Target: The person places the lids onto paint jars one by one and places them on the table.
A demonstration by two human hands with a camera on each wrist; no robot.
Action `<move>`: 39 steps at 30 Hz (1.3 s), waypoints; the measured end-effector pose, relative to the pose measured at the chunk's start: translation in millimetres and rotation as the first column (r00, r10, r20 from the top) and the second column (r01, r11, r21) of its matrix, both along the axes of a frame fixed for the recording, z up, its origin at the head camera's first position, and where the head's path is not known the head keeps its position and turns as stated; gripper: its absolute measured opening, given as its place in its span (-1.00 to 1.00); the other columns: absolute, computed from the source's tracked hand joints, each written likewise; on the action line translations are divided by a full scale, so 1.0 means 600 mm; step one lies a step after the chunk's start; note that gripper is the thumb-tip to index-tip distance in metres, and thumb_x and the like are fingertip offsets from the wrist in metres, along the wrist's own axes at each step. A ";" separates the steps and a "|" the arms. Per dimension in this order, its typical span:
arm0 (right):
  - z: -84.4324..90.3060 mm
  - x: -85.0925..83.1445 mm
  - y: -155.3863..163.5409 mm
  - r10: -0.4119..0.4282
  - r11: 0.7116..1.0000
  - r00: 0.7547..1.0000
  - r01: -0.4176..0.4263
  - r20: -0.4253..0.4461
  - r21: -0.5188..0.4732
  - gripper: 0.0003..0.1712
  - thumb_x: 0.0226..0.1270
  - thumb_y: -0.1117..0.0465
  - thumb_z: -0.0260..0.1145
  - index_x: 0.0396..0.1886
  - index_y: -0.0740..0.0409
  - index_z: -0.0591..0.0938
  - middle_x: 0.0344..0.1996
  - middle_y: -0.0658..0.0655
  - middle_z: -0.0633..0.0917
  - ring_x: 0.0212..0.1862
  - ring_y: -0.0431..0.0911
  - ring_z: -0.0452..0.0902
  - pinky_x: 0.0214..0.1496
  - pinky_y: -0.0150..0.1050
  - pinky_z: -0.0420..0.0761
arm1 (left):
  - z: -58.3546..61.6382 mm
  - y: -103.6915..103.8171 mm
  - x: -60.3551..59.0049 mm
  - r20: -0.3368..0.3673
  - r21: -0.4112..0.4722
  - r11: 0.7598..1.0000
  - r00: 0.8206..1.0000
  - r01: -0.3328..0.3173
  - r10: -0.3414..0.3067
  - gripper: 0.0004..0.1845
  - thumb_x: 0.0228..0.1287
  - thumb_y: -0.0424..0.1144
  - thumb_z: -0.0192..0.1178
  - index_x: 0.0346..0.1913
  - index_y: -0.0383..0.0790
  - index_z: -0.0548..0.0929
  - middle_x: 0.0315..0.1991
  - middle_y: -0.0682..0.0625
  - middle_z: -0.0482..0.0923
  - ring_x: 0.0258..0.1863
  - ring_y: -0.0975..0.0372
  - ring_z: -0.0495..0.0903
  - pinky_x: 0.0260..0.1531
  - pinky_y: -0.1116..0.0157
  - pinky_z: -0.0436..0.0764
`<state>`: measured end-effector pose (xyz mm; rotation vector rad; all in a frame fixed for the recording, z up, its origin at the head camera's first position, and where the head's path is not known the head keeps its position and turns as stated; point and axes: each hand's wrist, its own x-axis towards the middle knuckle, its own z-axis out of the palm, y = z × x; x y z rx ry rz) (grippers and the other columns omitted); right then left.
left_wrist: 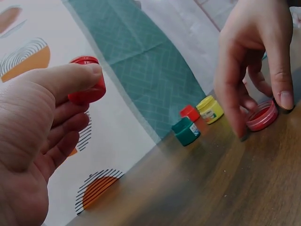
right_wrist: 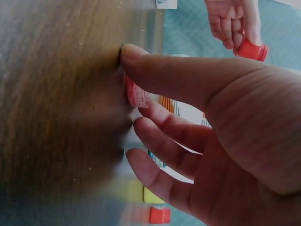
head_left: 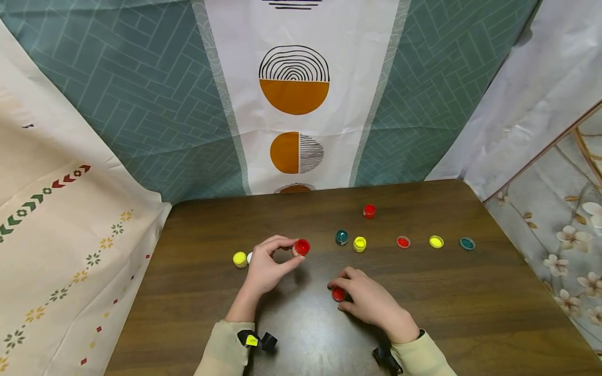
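Note:
My left hand [head_left: 269, 265] holds a small red paint jar [head_left: 301, 247] just above the dark wooden table [head_left: 197, 292], pinched between thumb and fingers. In the left wrist view, that red jar [left_wrist: 87, 87] sits at my thumb tip. My right hand [head_left: 366, 298] rests on the table at front centre, its fingertips pinching a red lid [head_left: 338, 294] that lies flat on the wood. The right wrist view shows the red lid [right_wrist: 136, 92] between thumb and a finger, and the left hand [right_wrist: 234, 21] with its red jar [right_wrist: 252, 50] beyond.
A yellow jar [head_left: 240, 259] stands left of my left hand. Behind the hands stand a teal jar [head_left: 341, 237], a yellow jar [head_left: 359, 244] and a red jar [head_left: 369, 211]. To the right lie a red lid [head_left: 403, 242], a yellow lid [head_left: 436, 241] and a teal lid [head_left: 467, 243].

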<state>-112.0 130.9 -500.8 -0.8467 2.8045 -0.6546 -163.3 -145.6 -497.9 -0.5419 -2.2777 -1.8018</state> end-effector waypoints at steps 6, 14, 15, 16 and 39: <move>0.000 -0.003 0.002 -0.002 1.000 1.000 0.002 -0.003 -0.004 -0.68 0.29 0.21 0.63 0.01 -0.02 0.79 -0.17 -0.09 0.60 -0.09 -0.11 0.52 -0.06 -0.13 0.64 | -0.002 -0.002 -0.001 0.000 0.006 1.000 1.000 -0.004 0.004 -0.62 0.10 -0.43 0.65 0.02 -0.23 0.85 -0.02 -0.02 0.77 -0.02 0.12 0.70 0.07 0.30 0.64; 0.021 -0.025 0.011 -0.159 0.975 0.987 0.160 0.024 -0.157 -0.69 0.51 0.05 0.45 0.15 -0.01 0.71 -0.18 -0.18 0.64 -0.13 -0.20 0.56 -0.03 -0.15 0.64 | 0.005 0.002 0.004 0.005 -0.012 0.999 0.999 0.032 -0.032 -0.65 0.20 -0.30 0.63 0.06 -0.14 0.86 -0.04 0.09 0.77 -0.04 0.16 0.70 0.07 0.06 0.69; 0.028 -0.029 0.013 -0.184 0.960 0.983 0.186 0.026 -0.208 -0.69 0.55 0.05 0.42 0.18 -0.01 0.70 -0.18 -0.18 0.64 -0.13 -0.20 0.56 -0.03 -0.15 0.64 | 0.005 0.003 0.004 0.004 -0.011 0.999 0.999 0.043 -0.043 -0.65 0.21 -0.29 0.63 0.07 -0.13 0.86 -0.04 0.09 0.77 -0.04 0.15 0.70 0.07 -0.01 0.69; 0.035 -0.032 0.015 -0.208 0.942 0.978 0.207 0.026 -0.264 -0.68 0.58 0.05 0.39 0.21 0.02 0.70 -0.19 -0.17 0.65 -0.14 -0.19 0.56 -0.04 -0.15 0.65 | 0.005 0.004 0.004 0.005 -0.010 0.999 0.999 0.052 -0.052 -0.65 0.21 -0.28 0.62 0.07 -0.12 0.86 -0.04 0.09 0.77 -0.04 0.15 0.70 0.07 -0.06 0.68; 0.076 -0.045 -0.009 -0.106 0.731 0.994 0.084 0.009 -0.678 -0.52 0.37 0.27 0.55 0.27 -0.02 0.73 0.08 -0.05 0.67 -0.04 -0.06 0.56 -0.12 -0.26 0.56 | 0.013 0.026 0.014 -0.055 -0.063 0.991 0.991 0.118 -0.122 -0.62 0.17 -0.29 0.64 0.07 -0.18 0.87 -0.11 0.09 0.80 -0.19 0.21 0.75 -0.09 -0.15 0.72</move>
